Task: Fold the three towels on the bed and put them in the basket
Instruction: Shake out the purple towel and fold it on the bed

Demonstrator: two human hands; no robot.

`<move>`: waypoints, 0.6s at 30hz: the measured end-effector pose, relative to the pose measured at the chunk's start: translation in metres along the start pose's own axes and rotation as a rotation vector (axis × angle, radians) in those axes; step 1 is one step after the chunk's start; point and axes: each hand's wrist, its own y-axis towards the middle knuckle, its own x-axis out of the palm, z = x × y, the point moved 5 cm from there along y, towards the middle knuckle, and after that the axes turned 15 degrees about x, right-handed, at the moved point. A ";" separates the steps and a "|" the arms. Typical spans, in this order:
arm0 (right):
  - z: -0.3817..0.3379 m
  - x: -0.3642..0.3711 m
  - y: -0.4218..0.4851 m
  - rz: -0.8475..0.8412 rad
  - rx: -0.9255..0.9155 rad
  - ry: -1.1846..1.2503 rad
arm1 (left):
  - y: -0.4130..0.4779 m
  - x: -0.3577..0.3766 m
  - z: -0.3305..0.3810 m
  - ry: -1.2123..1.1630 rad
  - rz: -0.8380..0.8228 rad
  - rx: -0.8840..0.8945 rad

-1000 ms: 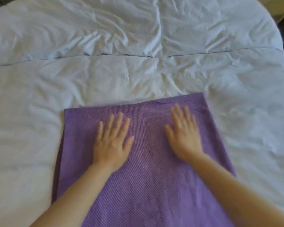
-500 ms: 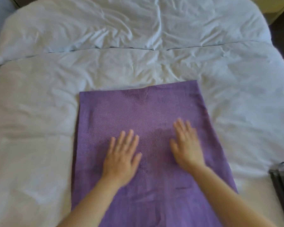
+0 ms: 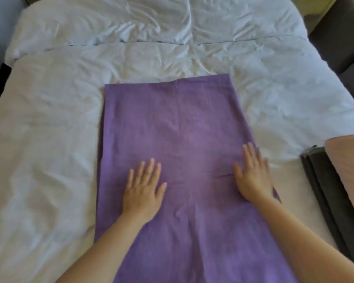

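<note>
- Towel [image 3: 172, 123], purple, lay spread lengthwise down the middle of the white bed [image 3: 49, 139], a long strip running from the near edge of the view toward the pillows; its far edge was straight and its sides nearly parallel.
- Left hand [image 3: 143, 193] rested palm down on the purple towel, left of its middle line, fingers stretched wide and flat, gripping nothing.
- Right hand [image 3: 253, 178] lay palm down near the towel's right border, fingers extended and close together, likewise holding nothing; the outer edge of the hand reached almost to the hem.
- Both forearms came in from the bottom of the view and crossed over the near part of the cloth.
- A shallow crease ran up the fabric between the two hands, and a small wrinkle sat just beside the right thumb.
- At the right edge of the bed lay a dark grey towel [image 3: 331, 201], seemingly folded, with layered edges showing along its left side; it was well apart from the purple one.
- A pink towel [image 3: 349, 166] rested on top of the grey one, partly cut off by the frame, so its shape could not be judged.
- No basket or other container came into view, so the contents of one could not be told.
- Duvet was rumpled, with a seam across it beyond the towel's far end.
</note>
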 end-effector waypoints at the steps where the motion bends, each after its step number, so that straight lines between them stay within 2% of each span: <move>1: -0.020 0.008 -0.025 -0.025 -0.095 0.046 | -0.004 0.003 0.024 -0.027 0.011 0.060; 3: -0.039 0.038 -0.082 -0.102 -0.277 -0.014 | -0.021 0.015 0.051 -0.086 -0.015 0.078; 5: -0.017 0.055 -0.114 -0.125 -0.323 -0.111 | -0.050 0.032 0.043 -0.053 -0.045 0.036; 10: 0.095 0.046 -0.109 -0.057 -0.117 -0.243 | -0.125 0.043 -0.014 0.039 -0.036 -0.155; 13: 0.143 0.032 -0.117 -0.054 0.029 -0.267 | -0.159 0.036 -0.013 0.031 -0.028 -0.272; 15: 0.144 0.025 -0.134 -0.024 0.058 -0.225 | -0.170 0.028 0.020 0.045 0.022 -0.229; 18: 0.101 0.022 -0.186 0.006 -0.179 -0.068 | -0.181 0.033 0.105 -0.040 0.057 0.044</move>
